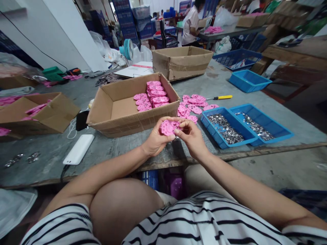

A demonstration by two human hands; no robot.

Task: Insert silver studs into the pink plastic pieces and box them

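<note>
A pink molded plastic part (168, 128) is held up just over the table's front edge. My left hand (157, 136) grips it from the left, thumb along its lower rim. On the other side, my right hand (191, 136) pinches its right end with thumb and fingers; whether a small metal piece is between them I cannot tell. Behind my hands stands a cardboard box (120, 121) with stacked pink parts (156, 93) in its right half. Loose pink parts (195, 109) lie on the table right of the box.
Two blue trays (222, 145) (283, 133) of small shiny metal pieces stand at right. Behind them are a yellow-handled tool (224, 97) and another blue tray (250, 89). A white power bank (78, 149) and black phone (82, 120) lie left. A co-worker (190, 25) is at another table.
</note>
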